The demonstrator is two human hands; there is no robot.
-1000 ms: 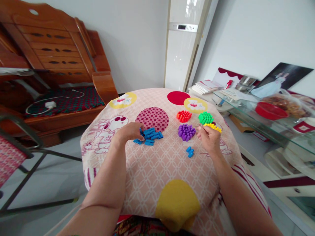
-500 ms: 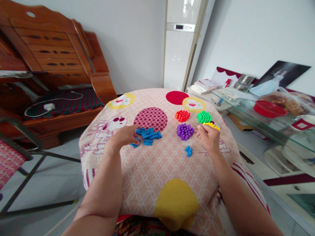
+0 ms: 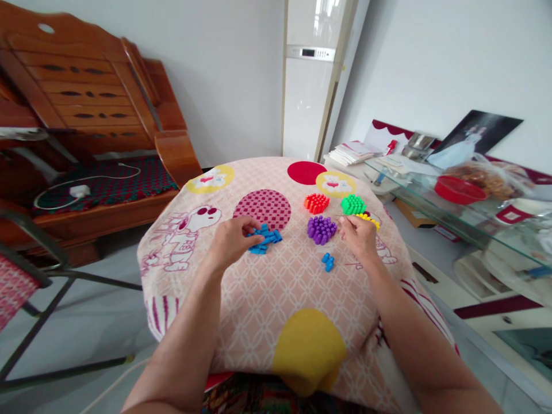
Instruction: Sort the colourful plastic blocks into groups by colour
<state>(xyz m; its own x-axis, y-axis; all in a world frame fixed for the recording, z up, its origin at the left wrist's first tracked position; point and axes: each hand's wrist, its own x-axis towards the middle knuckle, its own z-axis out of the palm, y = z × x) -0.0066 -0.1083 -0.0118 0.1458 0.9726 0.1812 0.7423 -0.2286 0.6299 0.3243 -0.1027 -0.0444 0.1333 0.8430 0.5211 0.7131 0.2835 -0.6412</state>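
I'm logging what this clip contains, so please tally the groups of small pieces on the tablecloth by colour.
Red cluster: 1
Green cluster: 1
Purple cluster: 1
Yellow cluster, partly hidden by the right hand: 1
Blue: 2, a loose pile by the left hand and a small group
Total: 6 groups

Materials and finishes. Plastic, smooth with a slight sheen: blue pieces (image 3: 271,237) at left; purple pieces (image 3: 321,229), red pieces (image 3: 316,203) and green pieces (image 3: 353,204) at right. Matt printed cloth: tablecloth (image 3: 245,305). Glossy varnished wood: bench (image 3: 86,103), left, with a coarse-textured cloth cover (image 3: 146,178). Glossy white: tall cabinet (image 3: 306,103), far. Smooth clear glass: shelf (image 3: 420,185), right. Shiny metal: containers (image 3: 420,142). Smooth plastic: red bowl (image 3: 457,191). Thin, crinkled, transparent plastic: bag (image 3: 511,175).
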